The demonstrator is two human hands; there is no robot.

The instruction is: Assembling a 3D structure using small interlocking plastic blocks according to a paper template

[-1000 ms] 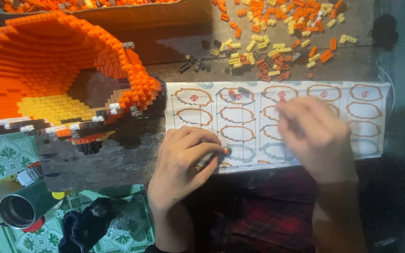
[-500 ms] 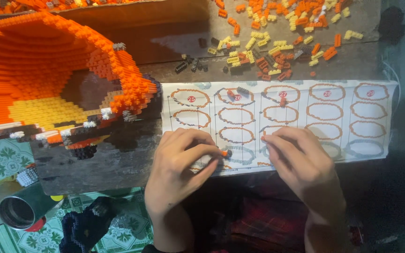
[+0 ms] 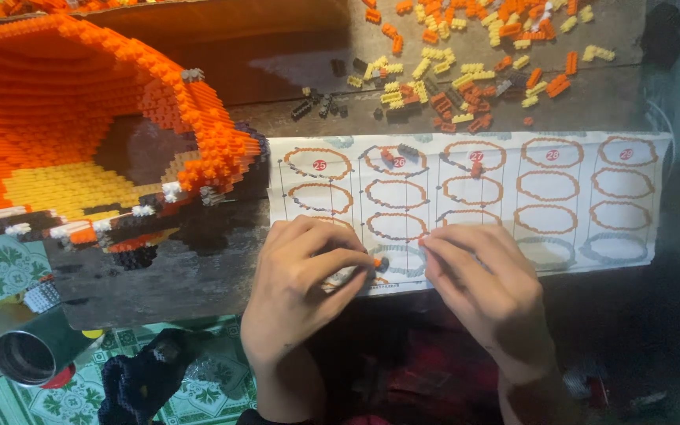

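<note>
My left hand rests on the near edge of a white instruction sheet printed with rows of orange rings. Its fingertips pinch a small chain of tiny orange and dark bricks. My right hand lies just to the right, fingers curled down on the sheet, its fingertips close to the same chain. Whether it grips a brick is hidden. A few loose bricks lie on the sheet's top row.
A large orange, yellow and dark brick model stands at the left on a dark board. Several loose orange, yellow and dark bricks are scattered behind the sheet. A metal can and dark cloth lie lower left.
My right hand has moved down and left from the middle of the sheet to beside my left hand. My left hand has stayed at the sheet's near edge with the small bricks.
</note>
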